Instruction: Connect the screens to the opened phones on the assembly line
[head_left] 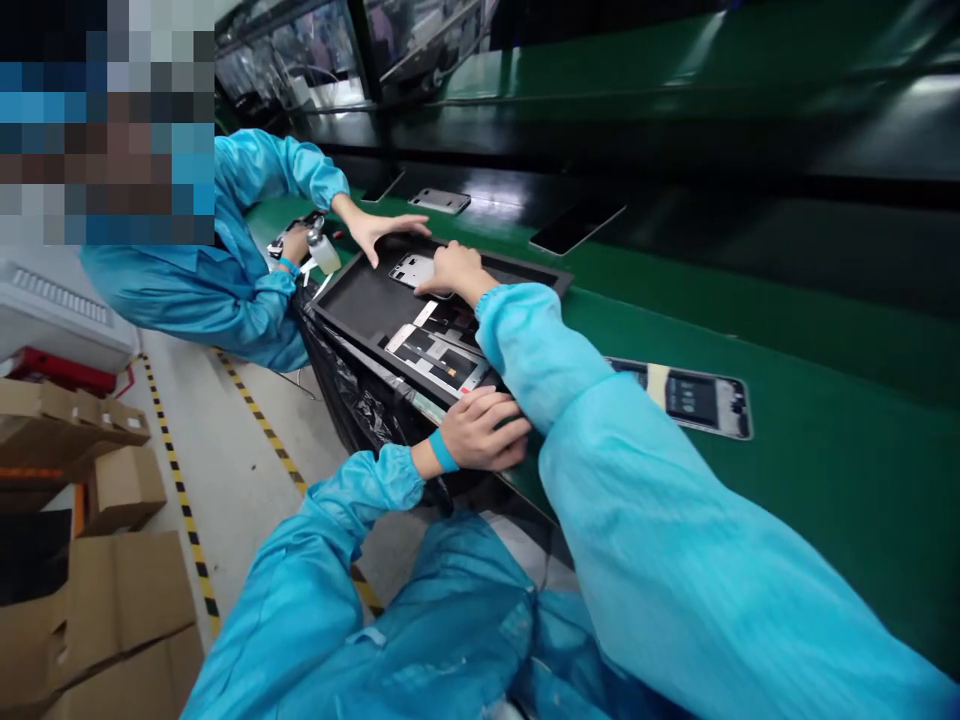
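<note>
To your left, brown cardboard boxes (116, 585) stand near 2 strips of yellow-and-black hazard tape (177, 480) on the pale floor (240, 470). Past the boxes you have a whitish vented cabinet (60, 310), with a red object (56, 372) low against it. A black plastic bag (360, 405) hangs at the bench edge, close to a co-worker in a blue smock (259, 318). A metal-topped dispenser bottle (324, 253) stands on your green bench (832, 440), beside the co-worker's sleeve.

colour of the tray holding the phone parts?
Dark grey, nearly black; the tray shows best in the head view.
</note>
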